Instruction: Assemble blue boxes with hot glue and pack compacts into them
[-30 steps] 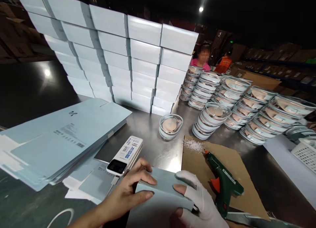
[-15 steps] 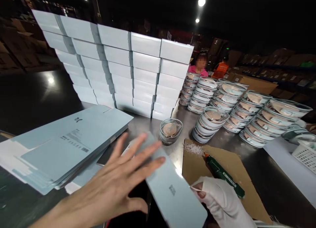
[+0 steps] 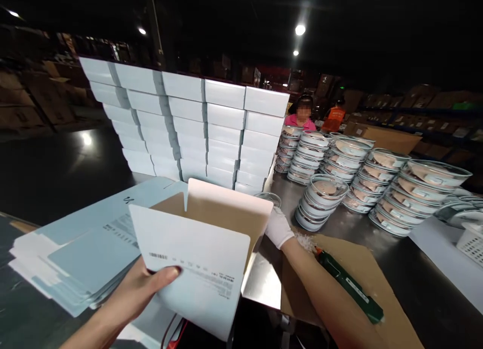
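My left hand [image 3: 151,283] grips the near wall of a pale blue folding carton [image 3: 192,261], thumb on the printed outside face. The carton stands opened out, its brown inside showing and its top flaps up. My right hand [image 3: 278,228], in a white glove, reaches forward past the carton's right side. Its fingers are hidden behind the carton's edge, close to a clear lidded round container [image 3: 272,198] that shows only in part. Whether the hand touches that container or the carton I cannot tell.
Flat printed cartons [image 3: 86,248] lie stacked at left. A wall of white boxes [image 3: 222,122] stands behind. Stacked round containers [image 3: 320,203] fill the right. A green tool with an orange tip [image 3: 350,286] rests on cardboard [image 3: 392,308]. A person in pink [image 3: 300,120] is beyond.
The flattened carton has been opened out into a box shape. My left hand has gone from spread fingers to gripping its wall. My right hand has moved forward, towards the single container.
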A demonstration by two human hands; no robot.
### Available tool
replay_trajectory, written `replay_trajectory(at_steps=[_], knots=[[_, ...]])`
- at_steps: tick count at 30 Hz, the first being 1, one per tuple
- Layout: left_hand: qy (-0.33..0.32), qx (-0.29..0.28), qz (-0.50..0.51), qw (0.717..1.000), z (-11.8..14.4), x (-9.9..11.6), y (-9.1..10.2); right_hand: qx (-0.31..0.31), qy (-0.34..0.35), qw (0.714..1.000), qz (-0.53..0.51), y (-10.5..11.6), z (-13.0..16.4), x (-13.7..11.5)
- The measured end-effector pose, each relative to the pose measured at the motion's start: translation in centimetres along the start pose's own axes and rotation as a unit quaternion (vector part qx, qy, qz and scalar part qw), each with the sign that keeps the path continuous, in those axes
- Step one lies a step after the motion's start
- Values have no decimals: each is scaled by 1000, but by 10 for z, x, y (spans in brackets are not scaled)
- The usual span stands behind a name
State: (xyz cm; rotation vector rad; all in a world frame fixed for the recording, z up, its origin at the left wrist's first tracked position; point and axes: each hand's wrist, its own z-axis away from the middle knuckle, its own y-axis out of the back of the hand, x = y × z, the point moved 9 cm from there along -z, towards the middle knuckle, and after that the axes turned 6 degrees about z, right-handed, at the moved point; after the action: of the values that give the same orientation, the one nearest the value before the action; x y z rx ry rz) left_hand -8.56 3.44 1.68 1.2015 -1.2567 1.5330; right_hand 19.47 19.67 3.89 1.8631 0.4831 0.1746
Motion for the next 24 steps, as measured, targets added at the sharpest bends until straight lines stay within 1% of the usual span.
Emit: replay_trajectory(at_steps=[1, 2, 4, 7, 9, 11, 13, 14, 16, 18, 20, 21, 22, 24], knots=[[0, 1, 0, 1000, -2, -1, 0, 26, -22, 999, -27, 4, 0, 10], [-1, 0, 0, 1000, -4, -3, -1, 58, -48, 996, -54, 13, 1, 24], [-1, -11, -1, 1000, -8, -5, -7, 136, -107, 980, -102, 42, 9, 60], [-2, -51, -4, 999, -11, -7, -27, 245, -186, 933, -187, 93, 28, 114], [-8, -66, -15, 998, -11, -11, -44, 284, -209, 903, -246, 114, 45, 132], [-13, -56, -34, 998, -8, -17, -60, 298, -216, 882, -294, 118, 62, 133], [-5, -46, -46, 998, -3, -28, -77, 296, -221, 872, -321, 107, 75, 124], [1, -54, -49, 997, 0, -33, -87, 292, -227, 869, -328, 98, 79, 119], [11, -99, -53, 994, 5, -42, -108, 280, -244, 866, -335, 79, 78, 110], [14, -148, -57, 987, 6, -45, -123, 255, -257, 867, -341, 64, 69, 102], [23, -168, -55, 984, 4, -47, -128, 207, -255, 876, -353, 58, 61, 91], [30, -169, -51, 984, 1, -48, -128, 179, -247, 882, -359, 60, 61, 85], [35, -166, -47, 984, -2, -48, -126, 153, -237, 888, -362, 65, 65, 79], [43, -156, -38, 986, -6, -50, -123, 122, -223, 899, -358, 79, 88, 68]])
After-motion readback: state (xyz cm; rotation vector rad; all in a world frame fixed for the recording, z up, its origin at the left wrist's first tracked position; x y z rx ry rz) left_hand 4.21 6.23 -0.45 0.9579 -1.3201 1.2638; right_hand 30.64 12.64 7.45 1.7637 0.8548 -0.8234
